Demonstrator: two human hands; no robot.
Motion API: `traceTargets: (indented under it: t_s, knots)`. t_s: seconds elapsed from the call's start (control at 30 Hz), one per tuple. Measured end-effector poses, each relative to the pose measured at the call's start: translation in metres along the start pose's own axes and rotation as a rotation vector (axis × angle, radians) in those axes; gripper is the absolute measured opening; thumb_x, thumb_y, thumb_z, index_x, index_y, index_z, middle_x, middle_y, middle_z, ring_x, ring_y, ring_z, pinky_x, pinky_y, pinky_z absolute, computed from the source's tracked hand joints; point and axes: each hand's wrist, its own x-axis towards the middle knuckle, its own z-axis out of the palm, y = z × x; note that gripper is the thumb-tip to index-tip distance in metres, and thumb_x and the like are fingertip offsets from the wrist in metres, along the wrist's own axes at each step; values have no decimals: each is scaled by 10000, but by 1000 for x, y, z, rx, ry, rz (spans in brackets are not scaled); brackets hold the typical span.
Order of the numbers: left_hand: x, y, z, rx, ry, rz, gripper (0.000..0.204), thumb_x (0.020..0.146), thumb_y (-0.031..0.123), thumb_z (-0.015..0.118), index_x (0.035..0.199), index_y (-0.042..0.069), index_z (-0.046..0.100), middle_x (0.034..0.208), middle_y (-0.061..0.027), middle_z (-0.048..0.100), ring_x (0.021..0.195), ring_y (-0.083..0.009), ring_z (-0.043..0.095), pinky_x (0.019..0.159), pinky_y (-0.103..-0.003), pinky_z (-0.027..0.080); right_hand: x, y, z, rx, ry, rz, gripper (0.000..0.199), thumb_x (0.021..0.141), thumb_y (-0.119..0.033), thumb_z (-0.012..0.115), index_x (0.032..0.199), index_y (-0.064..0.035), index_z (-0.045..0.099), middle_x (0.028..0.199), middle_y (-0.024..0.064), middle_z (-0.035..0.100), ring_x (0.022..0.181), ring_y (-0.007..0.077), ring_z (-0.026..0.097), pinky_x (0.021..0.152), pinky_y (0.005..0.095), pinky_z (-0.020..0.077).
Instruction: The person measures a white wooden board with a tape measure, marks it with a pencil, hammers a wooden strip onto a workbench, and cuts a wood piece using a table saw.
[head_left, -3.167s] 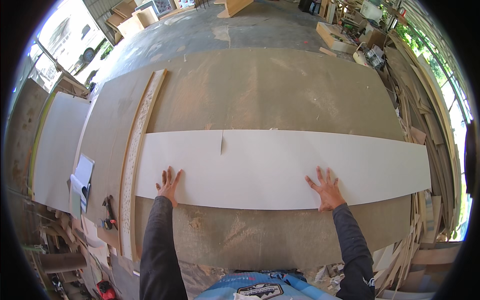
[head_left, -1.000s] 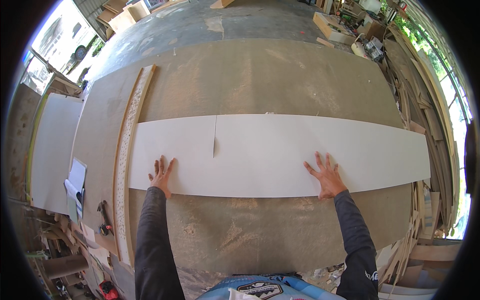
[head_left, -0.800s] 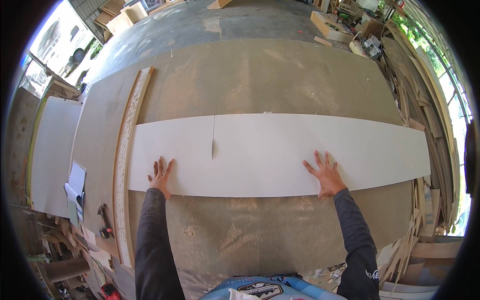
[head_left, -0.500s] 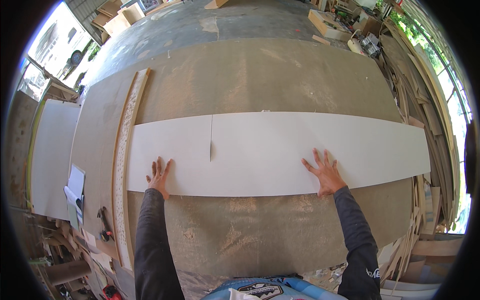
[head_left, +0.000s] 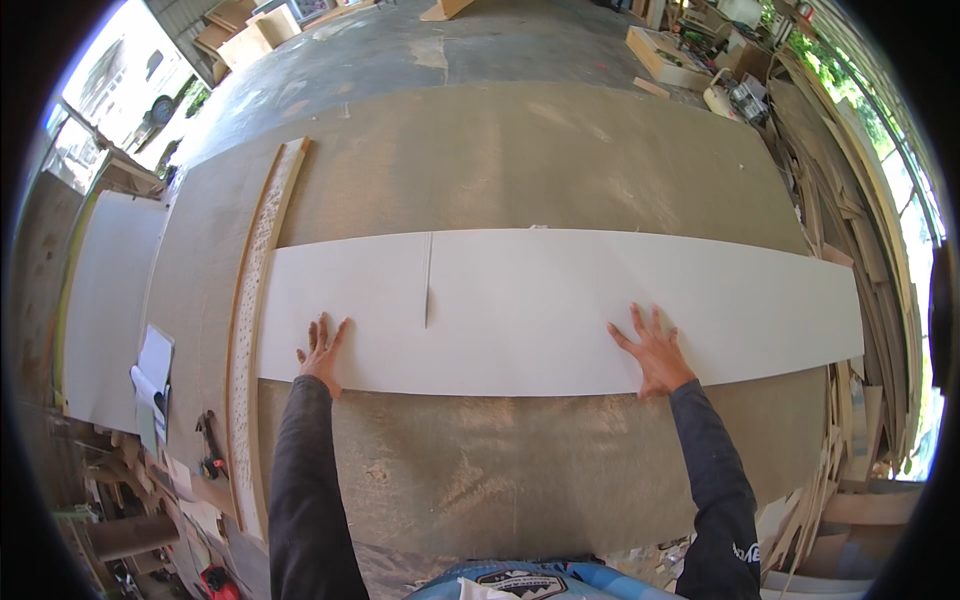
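A long white board (head_left: 540, 310) lies crosswise on the brown worktable. A narrow slit (head_left: 429, 280) runs from its far edge partway towards me, left of its middle. My left hand (head_left: 321, 358) rests on the near left part of the board, fingers spread. On the near right part, my right hand (head_left: 652, 352) lies with its fingers spread too. Neither hand grips anything. The board's left end meets a long wooden strip (head_left: 245, 340) with a perforated-looking face, which stretches from the far side towards me.
Left of the strip are a dark-handled tool (head_left: 209, 446) and an open notepad (head_left: 152, 375). A white sheet (head_left: 112, 310) stands at the far left. Wood offcuts (head_left: 855, 210) pile up along the table's right side. The brown worktable (head_left: 520, 470) extends beyond the board.
The slit looks slightly wider and paler along its far part. The whole view has shifted a little; both hands stay spread on the board in nearly the same places.
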Motion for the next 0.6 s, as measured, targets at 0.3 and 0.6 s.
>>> traceTargets:
  t_s: [0.3, 0.6]
  knots:
    - [5, 8, -7, -10, 8, 9, 1510, 386, -94, 783, 1582, 394, 3, 1659, -108, -143, 1529, -355, -71, 1116, -730, 165, 3, 2, -5, -6, -11, 9, 1469, 367, -285, 991, 1571, -394, 157, 1659, 143, -24, 1470, 531, 87, 1014, 785, 327]
    - [14, 10, -10, 25, 12, 13, 1512, 407, -86, 802, 1577, 407, -19, 1660, -98, -138, 1531, -350, -65, 1121, -724, 171, 12, 6, -8, -5, -20, 27, 1479, 350, -273, 989, 1570, -397, 162, 1660, 133, -47, 1474, 524, 79, 1025, 777, 329]
